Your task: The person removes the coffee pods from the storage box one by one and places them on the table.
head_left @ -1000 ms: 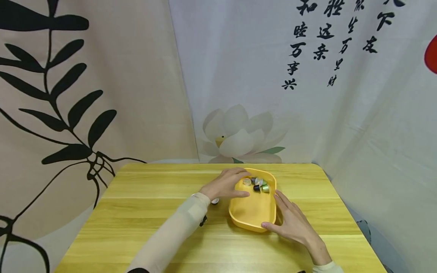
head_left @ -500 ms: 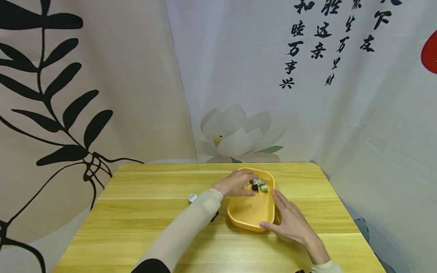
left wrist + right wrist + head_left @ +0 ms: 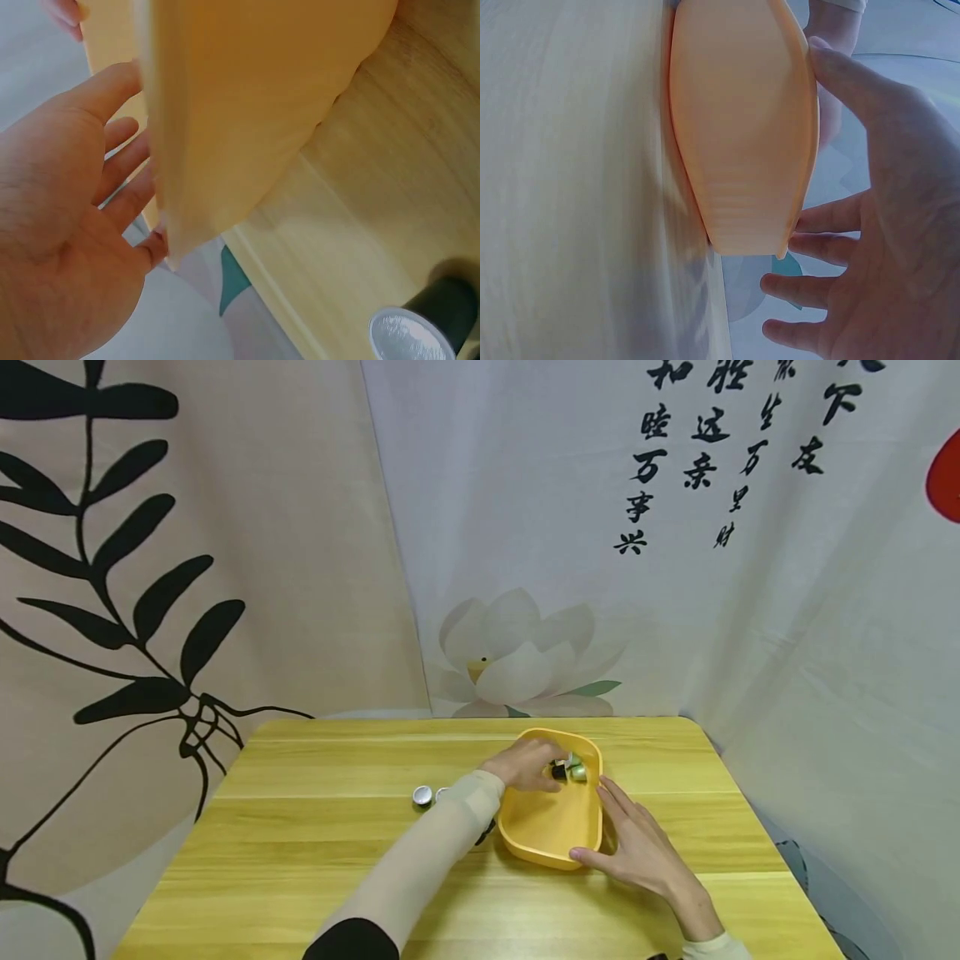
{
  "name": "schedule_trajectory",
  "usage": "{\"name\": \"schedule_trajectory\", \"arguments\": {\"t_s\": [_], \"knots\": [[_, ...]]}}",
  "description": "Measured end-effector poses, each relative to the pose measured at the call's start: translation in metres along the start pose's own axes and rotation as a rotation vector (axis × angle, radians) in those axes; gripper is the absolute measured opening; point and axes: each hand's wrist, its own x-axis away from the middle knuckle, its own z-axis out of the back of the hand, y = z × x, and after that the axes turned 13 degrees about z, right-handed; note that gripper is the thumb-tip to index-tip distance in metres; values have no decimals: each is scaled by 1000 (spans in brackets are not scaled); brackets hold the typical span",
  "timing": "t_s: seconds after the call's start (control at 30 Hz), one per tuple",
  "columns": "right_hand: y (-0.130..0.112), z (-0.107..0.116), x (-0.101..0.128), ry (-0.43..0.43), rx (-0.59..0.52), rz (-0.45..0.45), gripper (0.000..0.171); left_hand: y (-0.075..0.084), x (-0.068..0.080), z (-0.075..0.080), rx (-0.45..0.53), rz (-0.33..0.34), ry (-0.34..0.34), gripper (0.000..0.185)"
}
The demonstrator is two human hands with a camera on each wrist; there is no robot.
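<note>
A yellow tray [image 3: 547,827] lies on the wooden table [image 3: 315,852], with several small capsules [image 3: 572,769] bunched at its far end. My left hand [image 3: 527,764] reaches over the tray's left rim [image 3: 161,172] with its fingers down among those capsules. In the left wrist view the fingers [image 3: 124,169] look loosely extended, and the tray wall hides their tips. My right hand [image 3: 637,847] lies flat against the tray's right side, fingers straight and thumb at the near corner. The right wrist view shows the same spread hand [image 3: 870,247] beside the tray [image 3: 742,127].
Two silver-topped capsules [image 3: 422,795] [image 3: 441,793] stand on the table left of my left forearm. A dark capsule with a foil top [image 3: 424,326] stands near the tray's left side. Printed cloth hangs close behind and to the right of the table.
My left hand has moved from the tray's left rim further in, onto the capsules. The forearm has shifted, uncovering two capsules on the table. My right hand has stayed put.
</note>
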Motion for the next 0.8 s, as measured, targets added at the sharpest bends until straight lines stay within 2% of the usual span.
{"name": "schedule_trajectory", "arguments": {"t_s": [0.37,0.8], "knots": [[-1,1,0,-4,0,-7,117,2,-6,-8,-5,23,-41,61],[-1,0,-1,-11,2,-15,118,3,-2,-10,50,16,-16,36]]}}
